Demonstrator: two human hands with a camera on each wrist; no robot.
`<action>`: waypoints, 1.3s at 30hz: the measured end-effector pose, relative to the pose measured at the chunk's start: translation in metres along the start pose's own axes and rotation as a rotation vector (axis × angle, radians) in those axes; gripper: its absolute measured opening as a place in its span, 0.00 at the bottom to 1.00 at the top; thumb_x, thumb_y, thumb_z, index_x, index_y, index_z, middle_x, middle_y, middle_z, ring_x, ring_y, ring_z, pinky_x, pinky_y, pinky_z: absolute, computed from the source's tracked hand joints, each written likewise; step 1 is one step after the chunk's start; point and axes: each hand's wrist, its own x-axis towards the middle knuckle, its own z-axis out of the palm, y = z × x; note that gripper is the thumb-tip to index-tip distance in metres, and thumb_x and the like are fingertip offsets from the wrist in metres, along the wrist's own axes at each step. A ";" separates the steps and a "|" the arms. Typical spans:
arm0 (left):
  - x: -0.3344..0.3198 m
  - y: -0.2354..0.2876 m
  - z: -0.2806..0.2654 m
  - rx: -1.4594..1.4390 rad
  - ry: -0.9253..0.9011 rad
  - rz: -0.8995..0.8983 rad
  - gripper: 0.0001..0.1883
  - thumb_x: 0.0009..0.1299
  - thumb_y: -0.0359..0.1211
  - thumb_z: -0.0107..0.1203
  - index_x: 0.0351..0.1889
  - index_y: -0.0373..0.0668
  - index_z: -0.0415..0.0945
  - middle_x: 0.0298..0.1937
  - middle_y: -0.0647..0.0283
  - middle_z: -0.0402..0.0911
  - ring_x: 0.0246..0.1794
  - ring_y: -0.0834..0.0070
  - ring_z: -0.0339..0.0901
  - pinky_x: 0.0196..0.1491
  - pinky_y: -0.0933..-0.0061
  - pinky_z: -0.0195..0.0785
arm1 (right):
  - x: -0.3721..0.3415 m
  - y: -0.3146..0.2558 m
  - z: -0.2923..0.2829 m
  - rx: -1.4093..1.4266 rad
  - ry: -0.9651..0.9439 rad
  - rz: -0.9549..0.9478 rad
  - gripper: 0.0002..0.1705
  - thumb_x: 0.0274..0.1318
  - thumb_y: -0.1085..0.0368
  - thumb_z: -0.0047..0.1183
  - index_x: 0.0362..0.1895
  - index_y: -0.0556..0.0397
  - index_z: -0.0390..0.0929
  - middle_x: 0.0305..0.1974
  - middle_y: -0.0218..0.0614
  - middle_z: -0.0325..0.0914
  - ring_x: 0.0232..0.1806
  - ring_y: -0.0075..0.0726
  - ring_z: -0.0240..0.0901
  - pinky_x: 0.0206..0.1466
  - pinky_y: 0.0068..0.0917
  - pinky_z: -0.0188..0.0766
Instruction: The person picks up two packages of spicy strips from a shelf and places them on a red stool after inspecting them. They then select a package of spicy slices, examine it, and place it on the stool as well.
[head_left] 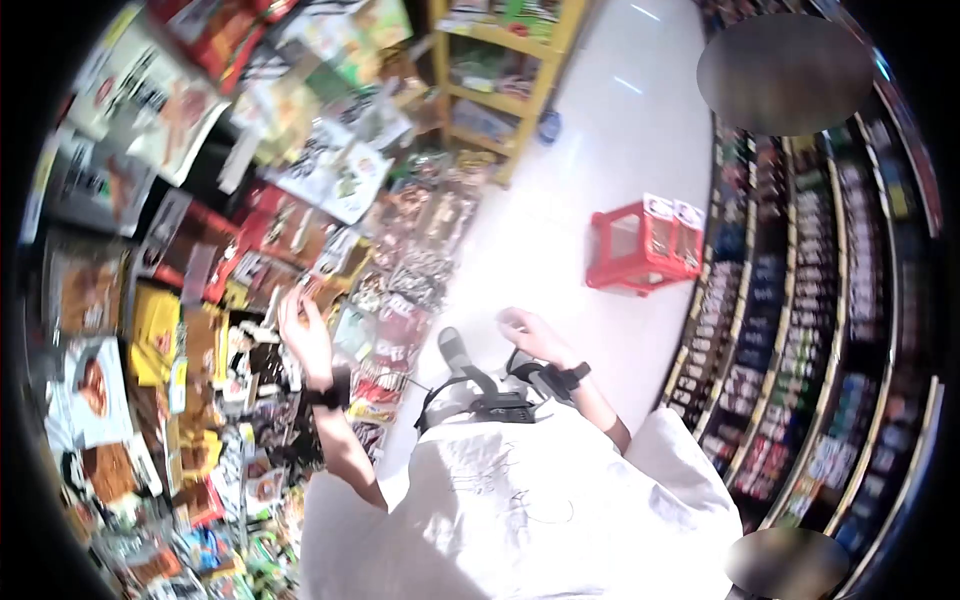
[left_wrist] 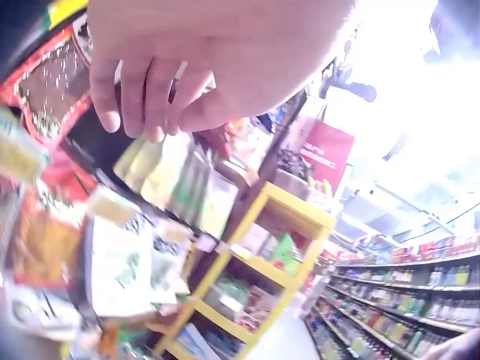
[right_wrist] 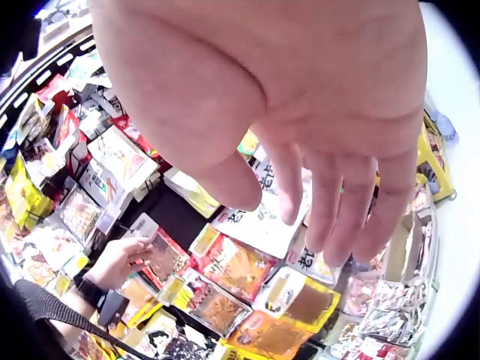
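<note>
My left hand [head_left: 307, 340] is over the packed snack shelf at the left, fingers loosely bent with nothing between them. In the right wrist view its fingertips overlap the edge of a red-and-brown snack packet [right_wrist: 163, 257]. The left wrist view has the same hand [left_wrist: 217, 60] above a row of pale green-and-white packets [left_wrist: 180, 176]. My right hand [head_left: 538, 337] hangs in front of my body over the aisle floor, holding nothing. Up close, this hand [right_wrist: 300, 112] shows its palm and loosely bent fingers, with orange-and-yellow packets [right_wrist: 270, 334] lying beyond it.
A red basket-like crate [head_left: 645, 248] stands on the white floor [head_left: 590, 150]. Beyond the snack display is a yellow shelf rack [head_left: 500, 90]. Long shelves of bottles and jars [head_left: 800, 330] line the right side. A grey strap-like object [head_left: 465, 360] lies between my arms.
</note>
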 end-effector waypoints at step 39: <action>-0.305 0.542 0.427 0.012 -1.948 1.028 0.18 0.67 0.38 0.53 0.47 0.33 0.76 0.46 0.46 0.79 0.48 0.52 0.76 0.52 0.61 0.68 | -0.323 0.221 -0.279 0.138 0.837 0.663 0.18 0.59 0.57 0.40 0.41 0.57 0.75 0.41 0.50 0.77 0.47 0.53 0.72 0.53 0.41 0.67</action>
